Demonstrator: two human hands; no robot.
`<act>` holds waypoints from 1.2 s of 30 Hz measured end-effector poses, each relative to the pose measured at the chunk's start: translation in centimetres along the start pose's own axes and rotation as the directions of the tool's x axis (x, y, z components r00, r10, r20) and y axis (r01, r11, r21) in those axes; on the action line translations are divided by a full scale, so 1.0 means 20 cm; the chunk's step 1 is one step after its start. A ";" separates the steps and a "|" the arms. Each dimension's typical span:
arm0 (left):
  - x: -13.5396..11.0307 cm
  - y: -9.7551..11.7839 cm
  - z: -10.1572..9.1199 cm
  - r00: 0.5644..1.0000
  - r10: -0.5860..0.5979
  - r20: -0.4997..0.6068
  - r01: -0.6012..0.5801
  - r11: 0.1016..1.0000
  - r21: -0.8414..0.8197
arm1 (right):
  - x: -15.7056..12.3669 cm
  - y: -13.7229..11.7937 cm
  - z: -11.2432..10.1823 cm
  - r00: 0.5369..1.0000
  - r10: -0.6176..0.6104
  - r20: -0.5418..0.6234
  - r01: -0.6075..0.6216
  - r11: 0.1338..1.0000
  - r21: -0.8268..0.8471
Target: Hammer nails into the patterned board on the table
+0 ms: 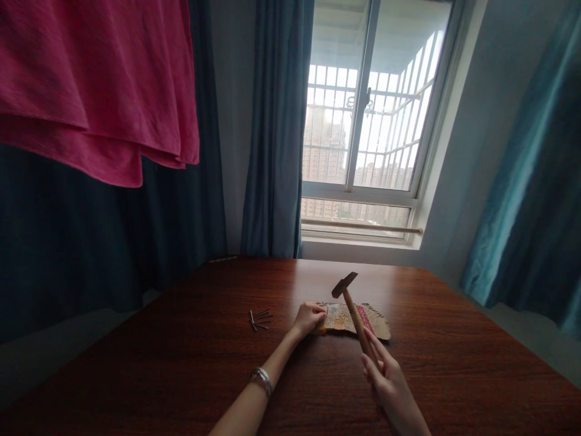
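My right hand (385, 375) is wrapped around the wooden handle of a hammer (355, 315), its dark metal head raised above the table. Below and behind the handle lies a flat, worn tan board (341, 318) with many dark specks and a red band near its right end. At the board's left end rests my left hand (311, 318), with thumb and fingers pinched together. A thin dark nail seems to stand upright at those fingertips, mostly hidden. Several loose nails (259, 319) lie on the tabletop to the left of that hand.
The brown wooden table (181, 369) reaches back towards a barred window (358, 121). Blue curtains (276, 133) hang at the back and on both sides. A pink cloth (100, 85) hangs at the upper left, above the table's height.
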State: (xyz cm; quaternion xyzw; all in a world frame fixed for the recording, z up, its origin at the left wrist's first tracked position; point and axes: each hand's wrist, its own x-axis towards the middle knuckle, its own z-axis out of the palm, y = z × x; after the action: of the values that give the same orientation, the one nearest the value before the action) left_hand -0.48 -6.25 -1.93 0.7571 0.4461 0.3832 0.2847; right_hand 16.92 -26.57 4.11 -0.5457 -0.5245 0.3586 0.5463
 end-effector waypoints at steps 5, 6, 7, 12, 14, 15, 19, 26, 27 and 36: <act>0.02 -0.03 -0.03 0.994 -0.091 -0.062 0.087 0.994 -0.061 | -0.03 0.06 -0.04 0.983 0.180 -0.029 -0.175 0.975 0.137; 0.02 -0.03 -0.04 0.993 -0.092 -0.073 0.089 0.995 -0.040 | -0.03 0.07 -0.05 0.981 0.189 -0.038 -0.181 0.971 0.156; 0.02 -0.03 -0.06 0.993 -0.078 -0.085 0.078 0.997 -0.007 | -0.03 0.08 -0.07 0.979 0.198 -0.046 -0.188 0.967 0.173; -0.03 0.03 -0.13 0.990 0.140 -0.010 -0.135 0.968 0.210 | 0.00 0.16 -0.19 0.956 0.266 -0.120 -0.237 0.948 0.214; -0.05 0.03 -0.15 0.984 0.152 0.090 -0.172 0.946 0.276 | 0.01 0.19 -0.27 0.944 0.281 -0.175 -0.248 0.951 0.186; -0.06 0.03 -0.15 0.981 0.135 0.136 -0.171 0.938 0.303 | 0.02 0.21 -0.31 0.940 0.282 -0.190 -0.254 0.954 0.160; -0.08 0.01 -0.14 0.966 0.060 0.252 -0.154 0.916 0.371 | 0.04 0.27 -0.46 0.913 0.295 -0.282 -0.293 0.955 0.050; -0.07 -0.01 -0.15 0.958 -0.014 0.288 -0.107 0.910 0.400 | 0.06 0.34 -0.57 0.854 0.370 -0.365 -0.400 0.917 -0.005; -0.07 -0.01 -0.15 0.958 -0.015 0.286 -0.105 0.912 0.397 | 0.06 0.35 -0.57 0.853 0.376 -0.363 -0.404 0.915 -0.002; -0.08 0.01 -0.16 0.966 -0.012 0.259 -0.079 0.938 0.338 | 0.04 0.31 -0.58 0.855 0.335 -0.395 -0.419 0.896 -0.148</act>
State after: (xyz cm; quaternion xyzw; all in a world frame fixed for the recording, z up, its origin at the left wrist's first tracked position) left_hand -3.58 -7.37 -0.58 0.8459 0.4527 0.2023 0.1966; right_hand 29.45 -27.46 -0.12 -0.7537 -0.3353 0.2904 0.4849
